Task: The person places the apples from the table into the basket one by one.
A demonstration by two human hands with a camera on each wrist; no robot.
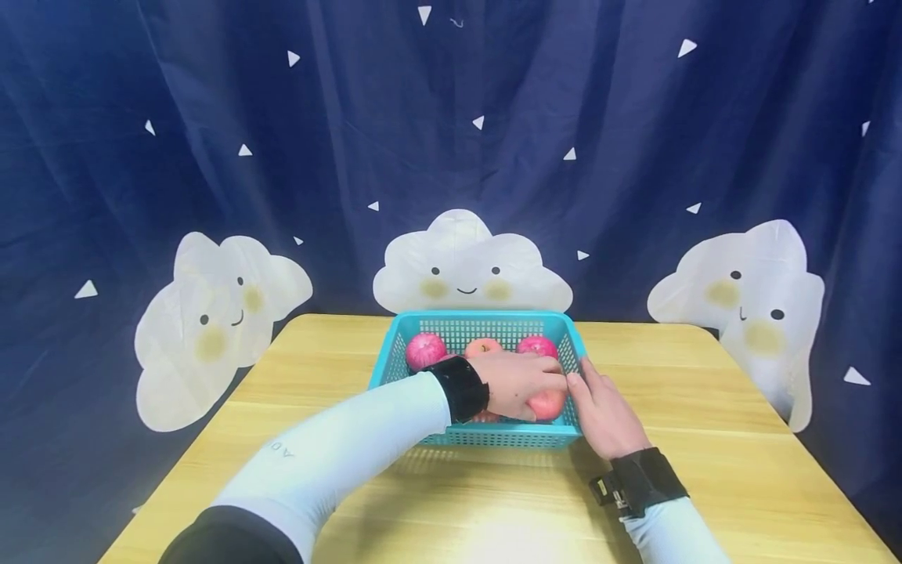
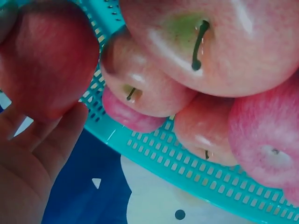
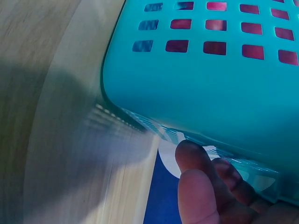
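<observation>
A turquoise plastic basket [image 1: 486, 315] with slotted walls holds several apples, some pale red, some deeper pink. My left hand [image 1: 517, 381] reaches across it and grips a red apple [image 1: 546, 404] at the front right corner. In the left wrist view, fingers and thumb tip lie around this apple [image 2: 49, 60], beside the other apples [image 2: 145, 77]. Outside the basket's right wall, my right hand [image 1: 607, 415] rests its fingertips against the side near the rim. The right wrist view shows its thumb and fingers [image 3: 196, 196] loosely bent below the turquoise wall [image 3: 187, 88].
The basket stands on a light wooden table [image 1: 465, 501], near its far edge. Behind hangs a dark blue curtain [image 1: 451, 117] with white triangles and smiling clouds. Dark straps with small devices [image 1: 637, 482] are worn on both wrists.
</observation>
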